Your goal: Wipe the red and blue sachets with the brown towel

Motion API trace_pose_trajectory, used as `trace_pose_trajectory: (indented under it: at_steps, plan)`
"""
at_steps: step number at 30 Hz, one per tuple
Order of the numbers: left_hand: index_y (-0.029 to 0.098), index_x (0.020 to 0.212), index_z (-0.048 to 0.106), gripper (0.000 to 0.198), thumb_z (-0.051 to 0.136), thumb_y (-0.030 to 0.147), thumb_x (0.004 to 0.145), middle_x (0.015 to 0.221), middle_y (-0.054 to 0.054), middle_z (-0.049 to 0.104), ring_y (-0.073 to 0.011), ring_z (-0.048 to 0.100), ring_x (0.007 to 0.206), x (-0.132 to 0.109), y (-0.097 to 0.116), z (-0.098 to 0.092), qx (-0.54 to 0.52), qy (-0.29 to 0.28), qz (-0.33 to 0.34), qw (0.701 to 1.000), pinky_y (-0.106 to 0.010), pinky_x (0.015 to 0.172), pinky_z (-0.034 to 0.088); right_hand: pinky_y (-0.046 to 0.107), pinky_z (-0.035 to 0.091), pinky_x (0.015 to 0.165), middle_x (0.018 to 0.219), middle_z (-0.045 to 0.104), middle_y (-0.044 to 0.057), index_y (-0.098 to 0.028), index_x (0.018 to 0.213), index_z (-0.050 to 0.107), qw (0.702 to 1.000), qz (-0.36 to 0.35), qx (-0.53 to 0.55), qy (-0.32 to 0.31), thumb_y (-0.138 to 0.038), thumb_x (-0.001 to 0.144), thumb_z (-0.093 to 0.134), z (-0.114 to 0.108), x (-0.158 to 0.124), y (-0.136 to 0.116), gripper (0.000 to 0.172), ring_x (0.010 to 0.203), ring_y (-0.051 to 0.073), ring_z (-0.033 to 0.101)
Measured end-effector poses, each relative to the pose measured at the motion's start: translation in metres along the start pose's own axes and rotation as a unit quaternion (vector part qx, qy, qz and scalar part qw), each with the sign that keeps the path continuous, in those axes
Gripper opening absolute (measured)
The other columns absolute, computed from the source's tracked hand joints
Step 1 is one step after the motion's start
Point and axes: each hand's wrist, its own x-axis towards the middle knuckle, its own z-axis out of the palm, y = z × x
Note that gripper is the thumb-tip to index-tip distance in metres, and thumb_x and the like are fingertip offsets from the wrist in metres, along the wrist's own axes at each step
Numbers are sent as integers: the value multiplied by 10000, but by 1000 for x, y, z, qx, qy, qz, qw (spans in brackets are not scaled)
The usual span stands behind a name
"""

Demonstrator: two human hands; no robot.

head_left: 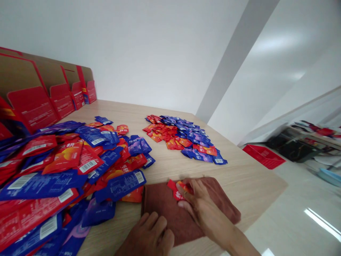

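A brown cloth (165, 209) lies folded flat near the table's front edge. Over its middle, my right hand (195, 197) pinches a small red and orange pouch (178, 193) with white printing, and the pouch is partly covered by my fingers. My left hand (151, 233) rests at the cloth's near left corner with its fingers curled in; what is under them is hidden. Left of the cloth spreads a large loose heap of red and blue pouches (106, 160). Beyond the cloth lies a flatter group of red and purple-blue pouches (181, 131), many of them overlapping in rows.
Open red cardboard boxes (32, 106) stand in a row at the back left, against the wall. The wooden table (239, 174) ends at the right. On the floor past it are a red bin (263, 156), a light blue basin (330, 176) and a cluttered shelf (314, 133).
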Motion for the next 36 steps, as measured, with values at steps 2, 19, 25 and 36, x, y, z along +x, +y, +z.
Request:
trace_pose_trajectory:
  at_steps: [2, 19, 25, 36]
  plan:
    - [247, 873, 439, 293, 617, 19, 822, 788, 40, 578, -188, 534, 686, -1, 0, 1, -6, -8, -2, 1000, -352, 632, 399, 569, 583, 1119, 1452, 682, 177, -254, 1457, 738, 998, 24, -40, 32, -304, 1083, 685, 0, 2, 20, 381, 1294, 364, 659]
    - [256, 953, 489, 266, 714, 133, 882, 918, 18, 643, -227, 599, 797, -10, 1, 0, -16, -118, -15, 993, -378, 702, 478, 376, 635, 1005, 1314, 825, 128, -204, 1500, 672, 991, 99, 35, 88, -153, 1070, 479, -39, 21, 20, 474, 1173, 273, 801]
    - [251, 944, 468, 264, 684, 117, 873, 890, 13, 625, -217, 569, 780, -10, 2, 0, -9, -80, -6, 997, -375, 683, 451, 469, 578, 1152, 1412, 746, 164, -193, 1560, 662, 989, -6, 138, 46, -149, 1067, 493, -15, 19, -31, 522, 1294, 291, 717]
    - [251, 944, 458, 301, 737, 145, 910, 877, 20, 582, -215, 520, 793, -14, 0, 6, 6, -99, 10, 995, -367, 688, 405, 610, 546, 1136, 1492, 669, 163, -318, 1510, 719, 999, 25, -15, 28, -303, 1084, 663, -3, 10, 9, 430, 1326, 380, 636]
